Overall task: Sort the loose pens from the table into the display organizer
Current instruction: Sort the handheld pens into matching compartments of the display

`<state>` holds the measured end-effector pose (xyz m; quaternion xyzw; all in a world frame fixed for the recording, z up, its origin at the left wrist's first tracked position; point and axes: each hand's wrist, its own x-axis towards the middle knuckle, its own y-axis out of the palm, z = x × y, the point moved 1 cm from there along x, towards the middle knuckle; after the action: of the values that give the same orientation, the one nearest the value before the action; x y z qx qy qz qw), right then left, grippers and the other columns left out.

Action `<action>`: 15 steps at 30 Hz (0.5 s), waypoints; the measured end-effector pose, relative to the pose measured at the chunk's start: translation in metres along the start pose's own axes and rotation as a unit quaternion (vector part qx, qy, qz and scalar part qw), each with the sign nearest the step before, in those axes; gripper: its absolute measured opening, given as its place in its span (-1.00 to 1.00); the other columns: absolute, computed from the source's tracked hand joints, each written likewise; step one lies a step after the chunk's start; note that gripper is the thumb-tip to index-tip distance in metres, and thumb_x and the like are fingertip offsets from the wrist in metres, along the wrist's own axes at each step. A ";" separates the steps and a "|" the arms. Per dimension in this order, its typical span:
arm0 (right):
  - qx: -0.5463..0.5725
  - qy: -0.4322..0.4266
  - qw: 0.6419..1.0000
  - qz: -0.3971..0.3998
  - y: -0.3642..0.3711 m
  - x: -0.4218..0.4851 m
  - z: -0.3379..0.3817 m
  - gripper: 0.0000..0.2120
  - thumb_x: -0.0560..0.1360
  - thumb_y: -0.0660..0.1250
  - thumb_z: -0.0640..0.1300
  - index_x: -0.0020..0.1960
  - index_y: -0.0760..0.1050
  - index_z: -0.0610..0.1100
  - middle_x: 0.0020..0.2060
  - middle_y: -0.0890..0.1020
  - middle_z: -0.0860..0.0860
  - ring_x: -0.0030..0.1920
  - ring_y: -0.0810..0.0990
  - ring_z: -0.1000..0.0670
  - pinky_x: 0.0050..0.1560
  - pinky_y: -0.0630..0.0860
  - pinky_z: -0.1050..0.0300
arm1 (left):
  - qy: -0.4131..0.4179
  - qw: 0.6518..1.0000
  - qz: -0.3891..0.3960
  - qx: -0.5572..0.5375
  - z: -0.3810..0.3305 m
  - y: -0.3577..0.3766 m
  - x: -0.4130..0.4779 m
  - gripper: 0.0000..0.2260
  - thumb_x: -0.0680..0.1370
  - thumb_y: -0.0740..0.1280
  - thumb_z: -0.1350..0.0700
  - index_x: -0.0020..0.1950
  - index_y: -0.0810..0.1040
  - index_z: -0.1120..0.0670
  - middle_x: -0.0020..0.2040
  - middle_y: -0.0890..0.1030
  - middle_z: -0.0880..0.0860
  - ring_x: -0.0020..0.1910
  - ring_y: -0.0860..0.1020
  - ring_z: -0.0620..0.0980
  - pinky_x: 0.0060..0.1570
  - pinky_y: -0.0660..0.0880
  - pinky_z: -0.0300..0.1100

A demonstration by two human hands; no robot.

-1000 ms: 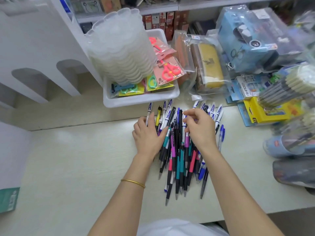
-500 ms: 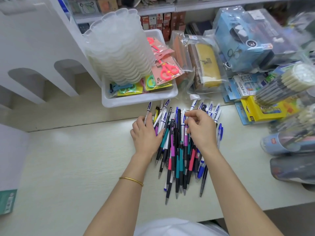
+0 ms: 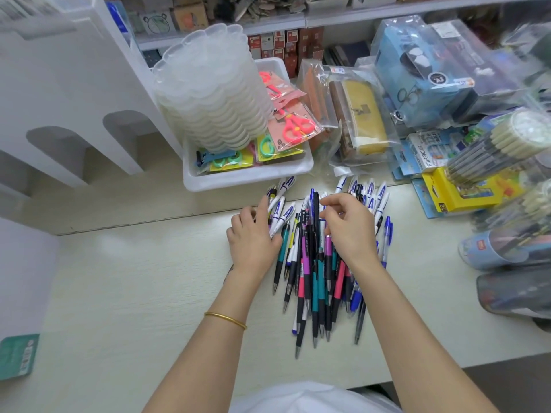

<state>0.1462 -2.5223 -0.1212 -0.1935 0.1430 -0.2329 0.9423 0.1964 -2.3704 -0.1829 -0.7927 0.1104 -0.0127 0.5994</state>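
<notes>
A pile of loose pens (image 3: 313,269) lies on the pale table (image 3: 134,293), with teal, pink, purple, black and white barrels. My left hand (image 3: 252,239) is at the pile's left edge, its fingers curled round a few white pens (image 3: 278,213). My right hand (image 3: 350,228) is over the top of the pile, its curled fingertips pinching the upper end of a dark pen (image 3: 315,210). More white pens (image 3: 378,201) fan out behind my right hand. A white arched display stand (image 3: 74,99) rises at the left.
A white tray (image 3: 247,177) behind the pile holds packaged scissors and a stack of translucent scalloped tubs (image 3: 208,93). Packaged stationery, a yellow box (image 3: 459,195) and tubs of pencils crowd the right side. A green card (image 3: 18,356) lies at the left edge.
My right hand's fingertips have shifted slightly among the pen tops. My left hand has stayed at the pile's left edge with the white pens.
</notes>
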 end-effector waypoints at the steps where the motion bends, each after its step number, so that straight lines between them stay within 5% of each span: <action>1: -0.001 -0.002 1.000 0.000 0.000 -0.001 0.000 -0.78 0.56 0.17 -0.29 0.01 0.50 -0.02 -0.11 0.62 -0.01 -0.28 0.56 0.02 -0.24 0.49 0.18 | 0.011 1.000 0.002 0.010 0.001 -0.001 -0.001 -0.37 0.53 0.27 0.03 0.56 0.10 -0.09 0.32 0.34 0.11 0.24 0.32 0.12 0.18 0.33 -0.01; 7: -0.008 -0.001 1.000 0.005 0.004 -0.004 0.004 -0.79 0.56 0.18 -0.28 0.04 0.52 -0.04 -0.15 0.60 0.05 -0.26 0.59 -0.01 -0.14 0.57 0.03 | 0.050 0.998 -0.040 0.016 0.003 -0.003 -0.010 -0.68 0.52 0.40 0.05 0.25 0.49 0.06 0.30 0.44 0.17 0.19 0.44 0.20 0.05 0.43 0.04; 10: -0.013 -0.003 1.000 0.010 0.007 -0.004 0.006 -0.79 0.57 0.18 -0.26 0.08 0.53 -0.06 -0.10 0.60 0.04 -0.27 0.58 0.02 -0.20 0.56 0.10 | 0.050 0.997 -0.060 -0.016 0.005 0.000 -0.016 -0.76 0.46 0.47 0.10 0.03 0.52 0.15 0.25 0.48 0.23 0.12 0.50 0.23 -0.02 0.48 0.05; 13: -0.006 -0.008 1.000 0.017 0.010 -0.005 0.008 -0.80 0.58 0.18 -0.25 0.08 0.52 -0.06 -0.08 0.60 0.03 -0.26 0.57 0.03 -0.24 0.51 0.20 | 0.049 0.996 -0.056 -0.055 0.008 -0.001 -0.022 -0.72 0.48 0.46 0.08 0.06 0.46 0.16 0.32 0.42 0.22 0.24 0.45 0.20 0.13 0.48 0.02; 15: -0.007 -0.011 1.000 0.018 0.012 -0.006 0.009 -0.79 0.56 0.17 -0.26 0.06 0.52 -0.05 -0.09 0.61 0.01 -0.25 0.58 0.02 -0.20 0.54 0.14 | 0.034 0.995 -0.050 -0.077 0.012 -0.001 -0.025 -0.57 0.49 0.44 0.02 0.26 0.41 0.17 0.40 0.34 0.22 0.38 0.35 0.20 0.30 0.36 0.02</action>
<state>0.1486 -2.5069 -0.1178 -0.2004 0.1373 -0.2131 0.9463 0.1742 -2.3541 -0.1831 -0.8403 0.0919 -0.0613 0.5307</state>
